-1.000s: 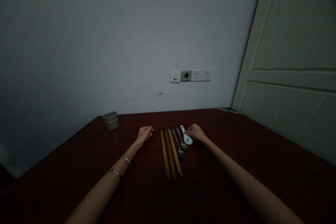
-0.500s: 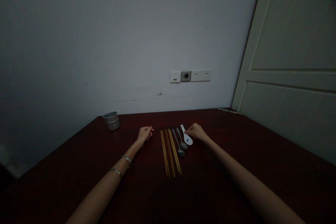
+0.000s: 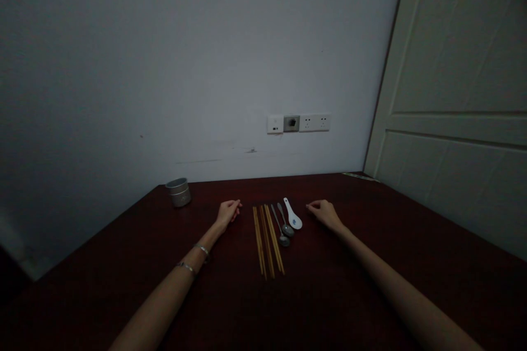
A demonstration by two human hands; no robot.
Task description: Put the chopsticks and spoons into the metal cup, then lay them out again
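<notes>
Several wooden chopsticks (image 3: pixel 267 239) lie side by side on the dark red table (image 3: pixel 329 285). Right of them lie two metal spoons (image 3: pixel 284 227) and a white ceramic spoon (image 3: pixel 293 215) with a blue mark. My right hand (image 3: pixel 324 212) rests on the table a little right of the white spoon, apart from it, fingers loosely curled and holding nothing. My left hand (image 3: pixel 228 212) lies flat on the table left of the chopsticks, fingers extended, with two bracelets on that arm.
A small metal cup (image 3: pixel 179 192) stands at the table's back left near the wall. Wall sockets (image 3: pixel 298 123) sit above the table. A pale door (image 3: pixel 461 104) stands at the right, along the table's edge.
My right hand has let go of the white spoon and moved to the right, away from it. The left hand has stayed in place.
</notes>
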